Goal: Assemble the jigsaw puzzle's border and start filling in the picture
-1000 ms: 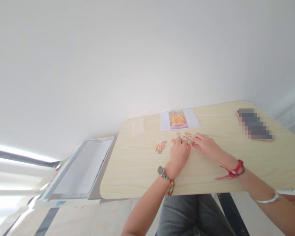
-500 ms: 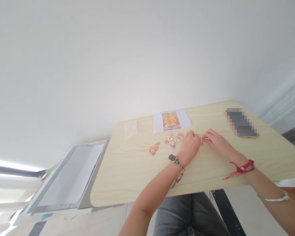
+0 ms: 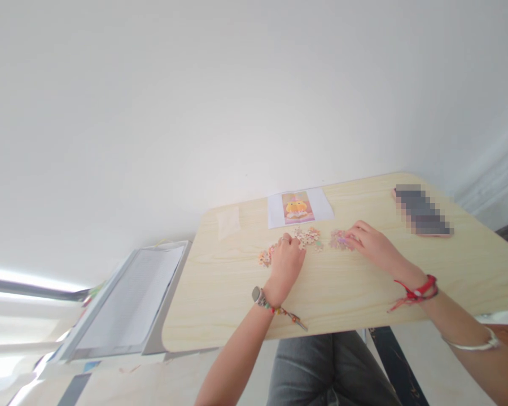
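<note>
We see the left hand [image 3: 287, 260] resting fingers-down on the desk [image 3: 237, 293], between two small clusters of puzzle pieces [image 3: 308, 237], gripping nothing we can make out. The right hand [image 3: 366, 241] touches a third cluster, just right of those. The reference picture [image 3: 297, 206] lies beyond the pieces.

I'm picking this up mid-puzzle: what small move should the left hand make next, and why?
Probably close the left hand on one loose piece from the middle pile: its fingers rest between that and the small cluster, while the right hand steadies the pinkish group.
</note>
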`<state>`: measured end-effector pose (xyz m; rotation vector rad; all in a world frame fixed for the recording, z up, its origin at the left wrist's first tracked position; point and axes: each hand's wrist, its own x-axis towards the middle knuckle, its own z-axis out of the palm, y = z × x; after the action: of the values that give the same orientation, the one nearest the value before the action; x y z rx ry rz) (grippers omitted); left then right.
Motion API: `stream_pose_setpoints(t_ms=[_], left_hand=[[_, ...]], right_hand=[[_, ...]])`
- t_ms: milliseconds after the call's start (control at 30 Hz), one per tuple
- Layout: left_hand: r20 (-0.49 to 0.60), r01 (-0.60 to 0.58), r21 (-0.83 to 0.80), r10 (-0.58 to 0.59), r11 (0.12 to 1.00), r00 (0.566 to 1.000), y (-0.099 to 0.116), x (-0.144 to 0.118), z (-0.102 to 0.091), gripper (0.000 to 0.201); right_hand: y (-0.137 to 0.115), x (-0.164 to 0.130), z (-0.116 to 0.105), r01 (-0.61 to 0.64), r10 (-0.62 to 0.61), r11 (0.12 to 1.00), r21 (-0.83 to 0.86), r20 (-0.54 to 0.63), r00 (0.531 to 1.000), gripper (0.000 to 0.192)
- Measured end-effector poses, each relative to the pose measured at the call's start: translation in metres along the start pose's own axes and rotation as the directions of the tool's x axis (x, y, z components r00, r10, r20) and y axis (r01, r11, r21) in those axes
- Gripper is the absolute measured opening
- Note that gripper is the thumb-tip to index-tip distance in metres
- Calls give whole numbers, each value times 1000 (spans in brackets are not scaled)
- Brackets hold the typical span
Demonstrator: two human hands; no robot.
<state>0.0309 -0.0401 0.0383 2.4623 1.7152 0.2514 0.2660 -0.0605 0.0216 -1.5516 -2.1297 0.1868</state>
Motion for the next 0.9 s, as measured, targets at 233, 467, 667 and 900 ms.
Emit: stream_pose_setpoints(t_ms=[233,467,667,900], left_hand=[[-5,57,16,-57,998,998,-13,-11,1,18],[1,73,38,-73,997,997,-4,-4,5,17],[18,104,67,-106,992,994,-1,-2,6,17],[3,109,34,-109,993,994,-7,-6,5,19]], right_hand=[[-49,25,33,91,-82,994,-60,142,986,14],[-61,44,51,146,-131,988,-59,200,971,16],[-66,48,45,299,-240,927,-225,256,937,20],[-59,47,53,328,-305,931,-161,155,940,19]])
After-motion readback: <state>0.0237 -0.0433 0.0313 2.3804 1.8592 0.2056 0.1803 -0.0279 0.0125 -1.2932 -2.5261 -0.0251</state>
